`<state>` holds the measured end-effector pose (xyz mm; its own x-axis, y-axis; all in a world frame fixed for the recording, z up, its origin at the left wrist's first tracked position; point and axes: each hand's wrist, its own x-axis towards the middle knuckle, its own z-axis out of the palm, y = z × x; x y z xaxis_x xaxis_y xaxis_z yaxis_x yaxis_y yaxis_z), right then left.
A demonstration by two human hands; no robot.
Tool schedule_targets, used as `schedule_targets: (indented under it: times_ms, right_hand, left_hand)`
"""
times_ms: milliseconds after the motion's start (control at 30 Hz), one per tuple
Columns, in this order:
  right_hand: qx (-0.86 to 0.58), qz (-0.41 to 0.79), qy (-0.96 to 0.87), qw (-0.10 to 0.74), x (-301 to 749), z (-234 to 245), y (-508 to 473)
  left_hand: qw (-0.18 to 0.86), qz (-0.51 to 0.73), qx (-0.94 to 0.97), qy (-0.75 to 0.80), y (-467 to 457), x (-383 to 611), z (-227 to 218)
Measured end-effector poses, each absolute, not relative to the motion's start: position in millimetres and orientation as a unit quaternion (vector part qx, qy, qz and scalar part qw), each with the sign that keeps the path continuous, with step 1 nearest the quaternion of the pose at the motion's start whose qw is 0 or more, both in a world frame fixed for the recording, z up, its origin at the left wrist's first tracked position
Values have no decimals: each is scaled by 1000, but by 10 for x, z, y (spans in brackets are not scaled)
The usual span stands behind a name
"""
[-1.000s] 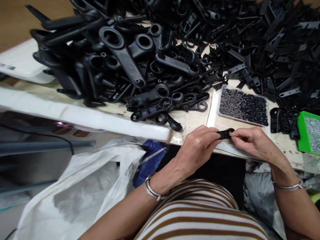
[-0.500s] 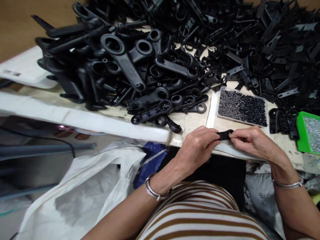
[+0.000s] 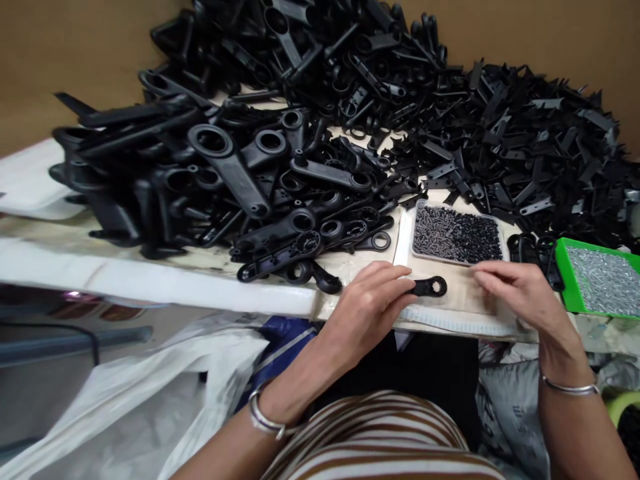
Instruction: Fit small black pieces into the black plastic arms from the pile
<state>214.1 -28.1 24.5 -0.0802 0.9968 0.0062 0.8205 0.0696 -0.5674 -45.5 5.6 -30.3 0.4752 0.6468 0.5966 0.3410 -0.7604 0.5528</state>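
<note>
My left hand [image 3: 373, 300] is closed on one end of a short black plastic arm [image 3: 431, 287], whose ringed end sticks out to the right just above the bench's front edge. Apart from it, to the right, my right hand [image 3: 520, 290] hovers with its thumb and index finger close together; whatever may be between them is too small to make out. Just beyond my hands lies a clear plastic tray [image 3: 416, 248] with small dark screws or pins on its left and small black pieces on its right.
Larger black arms with ring ends [image 3: 230, 170] are heaped at left and back. Small black brackets [image 3: 520, 147] pile up at right. A green tray [image 3: 561, 273] of silvery pins stands beside several black arms [image 3: 525, 250]. White foam [image 3: 150, 277] edges the bench; a white sack [image 3: 145, 393] hangs below.
My right hand has come away from the black arm and moved right. The left hand keeps its hold, and the arm's ring now shows. The view has tilted up slightly.
</note>
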Motion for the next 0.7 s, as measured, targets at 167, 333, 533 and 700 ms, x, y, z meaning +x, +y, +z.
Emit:
schedule_targets:
  times_ms: [167, 333, 533, 700]
  right_hand:
    - [-636, 82, -752, 153, 2278, 252, -107]
    - [-580, 89, -807, 62, 2193, 254, 7]
    - [-574, 102, -805, 107, 2220, 191, 21]
    - [-556, 163, -791, 196, 2263, 191, 29]
  left_hand:
    - [142, 336, 873, 324, 242, -300, -22]
    - [114, 245, 910, 316, 430, -71, 84]
    - [138, 225, 902, 341, 413, -34, 57]
    - [167, 248, 896, 329, 413, -61, 26]
